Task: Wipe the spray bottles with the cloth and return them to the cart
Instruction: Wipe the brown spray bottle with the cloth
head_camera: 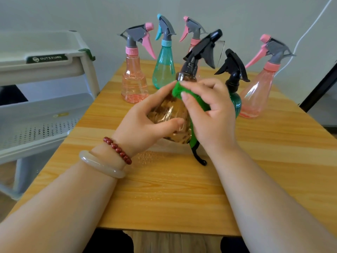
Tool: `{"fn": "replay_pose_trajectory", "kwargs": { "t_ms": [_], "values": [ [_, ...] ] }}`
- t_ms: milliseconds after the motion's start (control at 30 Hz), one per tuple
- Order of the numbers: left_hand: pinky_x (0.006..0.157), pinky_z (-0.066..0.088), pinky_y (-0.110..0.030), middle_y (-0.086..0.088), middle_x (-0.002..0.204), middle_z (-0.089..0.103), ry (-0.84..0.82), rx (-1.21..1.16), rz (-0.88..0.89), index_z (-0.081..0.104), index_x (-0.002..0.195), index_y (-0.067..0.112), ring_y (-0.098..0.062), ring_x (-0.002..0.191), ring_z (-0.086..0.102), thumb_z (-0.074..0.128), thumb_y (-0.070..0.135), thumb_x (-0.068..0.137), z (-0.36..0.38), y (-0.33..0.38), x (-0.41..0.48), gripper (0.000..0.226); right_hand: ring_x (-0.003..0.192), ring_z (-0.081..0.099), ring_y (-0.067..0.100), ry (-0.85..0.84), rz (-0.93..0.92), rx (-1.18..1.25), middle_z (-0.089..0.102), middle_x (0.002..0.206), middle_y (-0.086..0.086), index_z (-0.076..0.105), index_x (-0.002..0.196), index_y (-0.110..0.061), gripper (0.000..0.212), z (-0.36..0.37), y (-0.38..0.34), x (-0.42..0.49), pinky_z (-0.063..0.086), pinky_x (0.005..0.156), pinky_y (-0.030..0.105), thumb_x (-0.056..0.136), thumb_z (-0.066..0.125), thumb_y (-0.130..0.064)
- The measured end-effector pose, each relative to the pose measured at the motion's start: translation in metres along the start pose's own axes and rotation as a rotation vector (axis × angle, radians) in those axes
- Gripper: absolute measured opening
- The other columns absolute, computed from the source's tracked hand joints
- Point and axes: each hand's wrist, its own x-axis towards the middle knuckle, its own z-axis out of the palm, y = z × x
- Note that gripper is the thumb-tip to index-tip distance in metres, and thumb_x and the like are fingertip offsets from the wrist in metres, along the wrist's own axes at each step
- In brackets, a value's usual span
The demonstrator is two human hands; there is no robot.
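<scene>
Your left hand point(145, 123) has its fingers and thumb curled round the belly of the amber bottle point(164, 114). Your right hand point(209, 114) pinches the green cloth point(198, 102) against the bottle's shoulder, so both hands are clamped on the same thing. The bottle is tilted, its black trigger head leaning away from you. Whether its base touches the surface point(164, 189) cannot be told.

The nearest risk is the dark green bottle point(236, 102), just beside the amber bottle on its right and partly behind your right hand. A wide wiping stroke or a turn of the trigger head could knock it over. Further right of the amber bottle is a pink bottle point(259, 92). Behind the amber bottle and to its left are a teal bottle point(164, 68) and another pink one point(134, 83), close enough to topple together.

The body looks smooth, so hard rubbing against a light hold may twist it out of your left hand. The cloth's dark tail point(198, 157) hangs below the amber bottle and could snag. The cart point(45, 70) waits well to the bottle's left.
</scene>
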Motion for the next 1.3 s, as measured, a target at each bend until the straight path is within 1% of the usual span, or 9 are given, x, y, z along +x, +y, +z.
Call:
{"fn": "replay_pose_trajectory", "kwargs": {
  "t_ms": [167,367,567,733,833,933,1033,1167,1300],
  "values": [
    [0.102,0.041,-0.013,0.014,0.139,0.053,-0.057,0.018,0.020,0.043,0.143,0.025,0.005,0.127,0.050,0.077,0.021,0.078,0.012,-0.002,0.000,0.074,0.094,0.051,-0.006,0.288,0.082,-0.088,0.058,0.101,0.005,0.072,0.111,-0.009,0.022,-0.002,0.008,0.003,0.038,0.085,0.006,0.090,0.068,-0.014],
    [0.089,0.039,-0.001,0.026,0.125,0.051,0.014,0.013,0.003,0.042,0.135,0.028,0.021,0.113,0.050,0.081,0.023,0.074,0.007,-0.001,0.000,0.073,0.097,0.052,-0.004,0.059,0.018,-0.027,0.058,0.099,-0.005,0.074,0.104,-0.011,0.018,-0.004,0.000,-0.001,0.040,0.090,0.013,0.087,0.069,-0.013],
    [0.099,0.044,-0.013,0.019,0.135,0.053,-0.040,0.039,0.041,0.043,0.142,0.029,0.006,0.124,0.052,0.071,0.038,0.073,0.005,0.002,0.000,0.075,0.103,0.057,-0.005,0.217,0.224,0.096,0.064,0.109,0.001,0.068,0.113,-0.020,0.023,0.001,-0.002,0.002,0.043,0.090,0.010,0.090,0.067,-0.019],
    [0.095,0.048,-0.017,0.022,0.129,0.057,0.006,0.056,0.026,0.044,0.143,0.030,0.005,0.119,0.056,0.071,0.040,0.074,-0.004,0.000,0.000,0.074,0.099,0.055,-0.001,-0.055,0.035,0.041,0.057,0.098,-0.016,0.072,0.109,-0.019,0.019,-0.005,-0.006,-0.003,0.043,0.089,0.014,0.090,0.068,-0.018],
    [0.098,0.046,-0.015,0.021,0.132,0.055,-0.012,0.082,0.011,0.044,0.144,0.030,0.006,0.120,0.054,0.071,0.042,0.074,-0.005,0.000,0.001,0.076,0.098,0.055,-0.003,0.045,0.110,0.025,0.056,0.099,-0.015,0.072,0.112,-0.017,0.022,0.000,-0.001,0.001,0.041,0.089,0.010,0.091,0.067,-0.020],
    [0.098,0.044,-0.012,0.019,0.134,0.054,-0.026,0.047,-0.002,0.045,0.144,0.024,0.007,0.123,0.052,0.079,0.027,0.078,0.001,0.001,0.000,0.075,0.099,0.055,-0.002,0.186,0.136,0.010,0.057,0.102,-0.007,0.070,0.114,-0.014,0.023,0.003,0.000,0.000,0.039,0.089,0.007,0.091,0.066,-0.016],
    [0.089,0.047,-0.011,0.017,0.127,0.059,0.003,-0.014,-0.013,0.046,0.142,0.024,0.005,0.116,0.058,0.076,0.022,0.081,0.001,0.004,0.001,0.067,0.100,0.057,0.003,0.070,0.077,0.071,0.057,0.100,-0.010,0.070,0.111,-0.016,0.021,-0.002,-0.004,-0.006,0.042,0.092,0.014,0.091,0.065,-0.013],
    [0.091,0.052,-0.021,0.019,0.125,0.063,0.112,-0.147,-0.095,0.049,0.140,0.026,0.001,0.115,0.060,0.065,0.026,0.082,-0.005,0.006,0.002,0.060,0.097,0.058,0.002,-0.100,0.078,0.231,0.060,0.097,-0.012,0.071,0.103,-0.019,0.019,-0.004,-0.012,-0.010,0.046,0.087,0.018,0.089,0.066,-0.007],
    [0.098,0.053,-0.043,0.014,0.127,0.065,0.134,-0.163,-0.171,0.050,0.138,0.035,-0.007,0.117,0.062,0.064,0.036,0.085,-0.003,0.008,0.002,0.055,0.099,0.056,-0.001,-0.019,0.134,0.159,0.059,0.099,-0.012,0.070,0.110,-0.019,0.020,0.003,-0.009,-0.008,0.042,0.089,0.013,0.091,0.065,-0.014]
  ]
}}
